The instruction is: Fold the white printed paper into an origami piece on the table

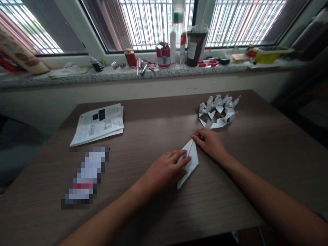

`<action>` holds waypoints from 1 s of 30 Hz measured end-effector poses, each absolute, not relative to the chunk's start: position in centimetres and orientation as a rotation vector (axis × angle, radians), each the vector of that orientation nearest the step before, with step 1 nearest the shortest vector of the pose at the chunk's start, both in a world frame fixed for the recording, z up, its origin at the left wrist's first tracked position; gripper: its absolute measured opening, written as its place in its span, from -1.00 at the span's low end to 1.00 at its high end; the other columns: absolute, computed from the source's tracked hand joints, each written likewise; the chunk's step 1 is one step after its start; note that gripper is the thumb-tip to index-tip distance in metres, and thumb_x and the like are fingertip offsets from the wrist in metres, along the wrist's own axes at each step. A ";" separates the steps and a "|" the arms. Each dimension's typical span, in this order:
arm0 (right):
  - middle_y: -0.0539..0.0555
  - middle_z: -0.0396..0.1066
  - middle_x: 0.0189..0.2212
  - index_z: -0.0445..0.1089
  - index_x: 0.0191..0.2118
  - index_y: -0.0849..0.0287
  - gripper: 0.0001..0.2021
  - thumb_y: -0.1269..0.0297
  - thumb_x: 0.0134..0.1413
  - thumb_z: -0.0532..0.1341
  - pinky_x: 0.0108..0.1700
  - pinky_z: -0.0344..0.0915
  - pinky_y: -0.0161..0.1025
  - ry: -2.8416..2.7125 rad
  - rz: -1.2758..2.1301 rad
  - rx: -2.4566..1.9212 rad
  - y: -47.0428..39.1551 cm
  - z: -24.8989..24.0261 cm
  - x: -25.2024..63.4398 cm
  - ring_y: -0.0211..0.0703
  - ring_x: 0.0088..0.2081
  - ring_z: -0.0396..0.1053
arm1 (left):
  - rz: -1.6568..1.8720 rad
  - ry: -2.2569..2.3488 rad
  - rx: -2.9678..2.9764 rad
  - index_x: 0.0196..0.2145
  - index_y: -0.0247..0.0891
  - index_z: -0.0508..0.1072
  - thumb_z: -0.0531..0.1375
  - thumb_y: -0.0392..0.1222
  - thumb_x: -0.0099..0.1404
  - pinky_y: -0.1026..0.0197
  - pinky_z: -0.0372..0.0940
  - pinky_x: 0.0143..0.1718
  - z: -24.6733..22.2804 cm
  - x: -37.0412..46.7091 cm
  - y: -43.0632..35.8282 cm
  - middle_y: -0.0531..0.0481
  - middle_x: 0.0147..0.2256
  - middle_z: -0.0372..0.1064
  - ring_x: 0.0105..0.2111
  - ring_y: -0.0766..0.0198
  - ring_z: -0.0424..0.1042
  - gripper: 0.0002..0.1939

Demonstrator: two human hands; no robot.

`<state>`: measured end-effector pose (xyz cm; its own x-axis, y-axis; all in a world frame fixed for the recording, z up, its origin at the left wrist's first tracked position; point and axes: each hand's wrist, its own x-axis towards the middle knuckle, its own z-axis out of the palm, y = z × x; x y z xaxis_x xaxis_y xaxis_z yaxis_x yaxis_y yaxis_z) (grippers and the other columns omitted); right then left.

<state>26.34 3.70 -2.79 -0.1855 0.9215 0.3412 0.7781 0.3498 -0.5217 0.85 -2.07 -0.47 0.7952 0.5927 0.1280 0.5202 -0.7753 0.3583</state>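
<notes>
A white sheet of paper folded into a narrow kite shape (192, 164) lies flat on the brown table (143, 136). My left hand (169, 168) rests over its left side, fingers spread and pressing on the paper. At the paper's far pointed tip is my right hand (208, 141), with thumb and index finger pinched together on that corner. Just beyond my right hand stands a cluster of folded paper pieces (219, 111), arranged in a curved ring.
A stack of printed sheets (98, 124) lies at the back left, with a blurred-out phone (87, 176) nearer me. Along the granite windowsill (102, 77) stand a red can (163, 54), a dark drink cup (194, 48), scissors (208, 63) and a yellow basket (269, 55).
</notes>
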 end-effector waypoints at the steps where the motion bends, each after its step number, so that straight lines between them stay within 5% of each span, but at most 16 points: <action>1: 0.05 0.46 -0.39 0.46 -0.36 0.14 -0.82 0.23 0.29 0.26 -0.27 0.26 -0.17 -2.021 0.297 -1.466 3.7 -2.9 26.4 -0.09 -0.34 0.41 | 0.310 0.853 2.709 0.31 -0.15 0.28 0.14 -0.14 0.51 -0.14 0.31 0.23 -0.7 0.8 -2.2 -0.19 0.32 0.21 0.26 -0.05 0.30 -0.55; 7: 0.22 0.50 -0.03 0.50 0.02 0.19 -0.73 0.21 0.42 0.13 0.11 0.35 0.02 -2.162 0.077 -1.313 2.4 -1.7 26.3 0.07 0.04 0.42 | 0.284 0.849 2.811 0.32 -0.16 0.25 0.10 -0.12 0.53 -0.11 0.20 0.32 -1.5 0.8 -2.0 -0.16 0.34 0.19 0.31 0.01 0.24 -0.55; 12: 0.17 0.13 0.41 0.00 0.47 0.10 -0.45 0.16 0.48 0.04 0.42 0.03 0.12 -2.625 0.164 -1.026 0.9 -2.4 26.5 0.01 0.41 0.09 | 0.274 0.808 2.894 0.35 -0.24 0.19 0.08 -0.17 0.54 -0.08 0.16 0.35 -2.1 0.8 -1.0 -0.22 0.35 0.17 0.36 0.02 0.17 -0.52; 17: 0.06 -0.10 0.48 -0.29 0.52 0.01 -0.35 0.10 0.49 0.00 0.48 -0.09 0.04 -2.703 0.241 -1.059 0.3 -3.9 26.7 -0.07 0.46 -0.08 | 0.287 0.785 2.955 0.29 -0.31 0.28 0.03 -0.25 0.56 -0.01 0.20 0.33 -2.3 0.8 -1.4 -0.23 0.30 0.25 0.34 0.03 0.21 -0.60; 23: 0.08 -0.13 0.48 -0.29 0.52 0.06 -0.36 0.08 0.50 -0.03 0.48 -0.12 0.04 -2.760 0.199 -1.074 0.5 -3.7 26.8 -0.10 0.48 -0.14 | 0.220 0.815 2.904 0.43 -0.28 0.06 0.01 0.05 0.57 -0.06 0.09 0.39 -2.4 -0.4 -3.2 -0.22 0.41 0.04 0.40 0.00 0.06 -0.38; 30: 0.00 -0.12 0.48 -0.29 0.51 -0.02 -0.34 0.19 0.46 0.03 0.49 -0.16 0.08 -2.783 0.050 -0.982 0.7 -3.1 26.4 -0.07 0.48 -0.16 | 0.204 0.791 2.869 0.43 -0.22 0.07 -0.02 -0.08 0.57 -0.04 0.00 0.43 -2.4 -1.3 -3.1 -0.13 0.41 0.07 0.42 0.10 0.03 -0.45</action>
<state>26.44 0.73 -3.14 -0.7627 0.6248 0.1669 0.6185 0.7801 -0.0942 -1.29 -3.07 -2.36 0.8510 0.5176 0.0884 0.4960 -0.8477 0.1883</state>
